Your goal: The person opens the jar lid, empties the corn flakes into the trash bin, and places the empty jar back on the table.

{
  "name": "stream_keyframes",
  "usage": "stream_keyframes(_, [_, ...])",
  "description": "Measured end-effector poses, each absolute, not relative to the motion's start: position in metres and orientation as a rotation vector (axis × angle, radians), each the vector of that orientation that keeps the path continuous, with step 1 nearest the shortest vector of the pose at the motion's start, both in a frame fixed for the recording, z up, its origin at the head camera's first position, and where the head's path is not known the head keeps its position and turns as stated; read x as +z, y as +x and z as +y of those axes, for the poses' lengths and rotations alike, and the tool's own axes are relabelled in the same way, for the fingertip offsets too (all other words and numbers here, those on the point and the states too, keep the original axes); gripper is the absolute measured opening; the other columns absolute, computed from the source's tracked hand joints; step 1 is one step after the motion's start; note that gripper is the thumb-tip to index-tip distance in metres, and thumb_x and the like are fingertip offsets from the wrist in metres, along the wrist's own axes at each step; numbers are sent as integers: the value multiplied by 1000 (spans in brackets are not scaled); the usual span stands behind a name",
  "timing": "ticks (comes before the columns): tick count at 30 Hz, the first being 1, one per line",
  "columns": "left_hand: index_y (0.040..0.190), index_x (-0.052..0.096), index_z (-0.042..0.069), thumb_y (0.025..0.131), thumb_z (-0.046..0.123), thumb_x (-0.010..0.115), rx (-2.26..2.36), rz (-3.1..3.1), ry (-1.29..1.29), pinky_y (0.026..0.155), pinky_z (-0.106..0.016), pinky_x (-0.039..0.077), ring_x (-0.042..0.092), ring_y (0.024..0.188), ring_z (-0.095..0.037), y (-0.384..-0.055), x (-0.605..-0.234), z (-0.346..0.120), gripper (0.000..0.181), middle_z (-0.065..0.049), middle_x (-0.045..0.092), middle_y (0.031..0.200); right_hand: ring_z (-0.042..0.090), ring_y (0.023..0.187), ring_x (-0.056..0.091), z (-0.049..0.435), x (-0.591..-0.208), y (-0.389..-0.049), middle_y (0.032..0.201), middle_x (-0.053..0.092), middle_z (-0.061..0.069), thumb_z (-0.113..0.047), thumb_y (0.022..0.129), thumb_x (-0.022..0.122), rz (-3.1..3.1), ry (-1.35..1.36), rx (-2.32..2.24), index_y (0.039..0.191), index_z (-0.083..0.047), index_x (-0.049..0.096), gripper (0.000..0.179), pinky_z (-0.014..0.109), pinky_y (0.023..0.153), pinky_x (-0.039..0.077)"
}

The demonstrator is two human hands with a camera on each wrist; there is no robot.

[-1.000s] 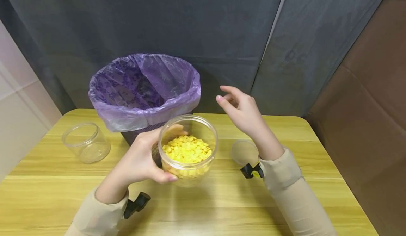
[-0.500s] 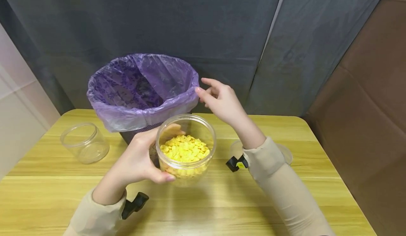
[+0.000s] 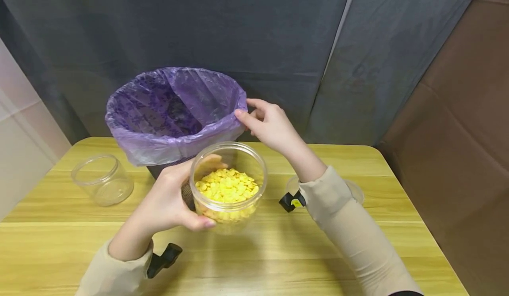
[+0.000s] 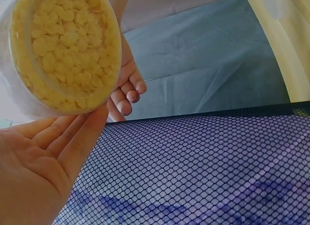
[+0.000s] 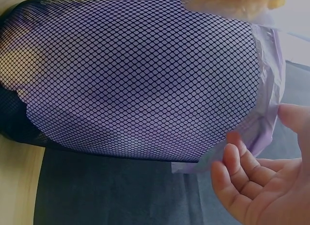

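Observation:
My left hand (image 3: 169, 199) grips a clear plastic jar (image 3: 228, 214) from its left side, thumb in front and fingers behind. The jar has no lid on and is partly filled with yellow flakes (image 3: 226, 185); it is held above the table, tilted toward me. Behind it stands a black mesh trash bin (image 5: 145, 79) lined with a purple plastic bag (image 3: 175, 143). At the bin's right rim is my right hand (image 3: 274, 126), its thumb on the bag's edge and its other fingers curled by the outer side. The bin's lower part is hidden behind the jar and left hand.
An open clear jar (image 3: 104, 182) stands at the left of the wooden table (image 3: 318, 252). Clear round lids (image 3: 356, 192) lie at the right, partly under the right forearm. A dark curtain (image 3: 199, 22) hangs behind, and a brown panel (image 3: 457, 123) bounds the right side.
My right hand has moved left from beside the bin and taken hold of its bag-covered rim. The left hand and the jar of flakes have stayed nearly still.

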State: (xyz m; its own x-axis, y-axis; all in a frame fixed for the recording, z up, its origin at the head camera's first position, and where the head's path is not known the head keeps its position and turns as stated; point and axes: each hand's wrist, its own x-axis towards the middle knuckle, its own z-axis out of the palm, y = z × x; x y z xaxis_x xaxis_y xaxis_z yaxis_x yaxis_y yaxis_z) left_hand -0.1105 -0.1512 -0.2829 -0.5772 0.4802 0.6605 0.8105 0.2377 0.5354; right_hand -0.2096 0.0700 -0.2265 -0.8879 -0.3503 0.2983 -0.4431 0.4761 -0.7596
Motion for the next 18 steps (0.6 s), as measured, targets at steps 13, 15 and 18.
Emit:
stream_keyframes(13, [127, 55, -2, 51, 41, 92, -1160, -2254, -1113, 94, -22, 43, 59, 107, -18, -101, -272, -165, 95, -7, 66, 116, 22, 73, 65, 67, -219, -210, 83, 68, 7, -40, 94, 58, -2700, 627, 1399, 137, 1, 47, 61, 33, 68, 51])
stream_keyframes(15, [127, 55, -2, 53, 42, 91, -1139, -2244, -1120, 95, -21, 42, 59, 108, -17, -100, -270, -167, 94, -8, 65, 116, 23, 73, 65, 66, -218, -211, 83, 67, 8, -42, 95, 57, -2701, 613, 1407, 136, 1, 48, 60, 33, 68, 50])
stream_keyframes(18, [127, 55, -1, 54, 42, 91, -1116, -2226, -1125, 94, -20, 42, 59, 107, -16, -98, -267, -169, 92, -8, 65, 116, 23, 70, 64, 65, -217, -212, 81, 66, 10, -42, 95, 57, -2703, 590, 1404, 135, 1, 50, 59, 32, 65, 49])
